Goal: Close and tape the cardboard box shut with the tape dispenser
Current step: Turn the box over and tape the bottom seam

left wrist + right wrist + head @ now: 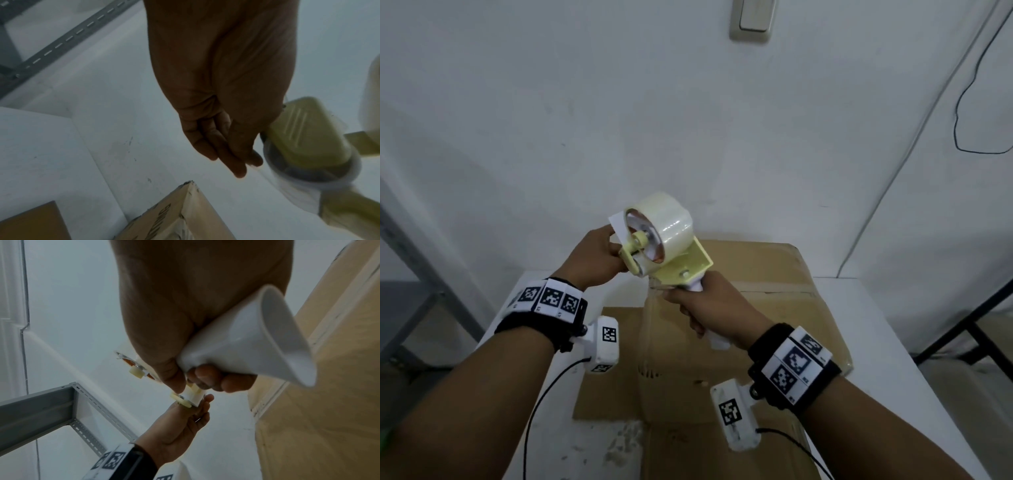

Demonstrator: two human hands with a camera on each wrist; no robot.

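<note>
While both hands' fingers clutch the tape dispenser [667,250], the cardboard box [774,308] rests on a white table [893,342].

Each bare forearm wears a black wrist strap [541,329] behind the hand, carrying white tiles printed with black square markers. A white camera housing [604,344] with a thin black cable hangs beneath each strap.

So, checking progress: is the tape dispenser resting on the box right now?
No, the right hand holds the tape dispenser raised above the cardboard box.
</note>
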